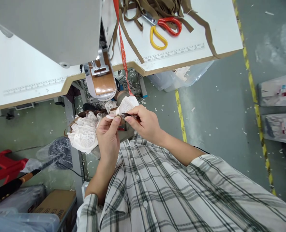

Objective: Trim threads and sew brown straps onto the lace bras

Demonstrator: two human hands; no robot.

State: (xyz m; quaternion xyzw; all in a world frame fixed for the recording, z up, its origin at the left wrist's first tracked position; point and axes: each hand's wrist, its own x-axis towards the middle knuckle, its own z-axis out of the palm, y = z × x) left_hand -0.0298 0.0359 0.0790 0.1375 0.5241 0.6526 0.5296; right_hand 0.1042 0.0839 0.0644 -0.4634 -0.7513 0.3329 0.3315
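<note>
A white lace bra (83, 133) hangs in front of my body, below the sewing machine's arm. My left hand (109, 132) is closed, with thumb and fingers pinching a narrow white edge of it. Close beside, my right hand (145, 124) pinches the bra near a smooth white cup (129, 104). Something small and dark shows at the right fingertips, too hidden to name. Just beyond the hands is the sewing machine's presser foot (100, 70), over a brown plate (105, 85), apart from the bra.
On the white table (181, 58) lie scissors (158, 32) with red and yellow handles and a heap of brown strips (154, 8). A red strap (123, 54) hangs down past the table edge. A clear plastic bin (179, 79) stands beneath. Cardboard box (54, 203) at lower left.
</note>
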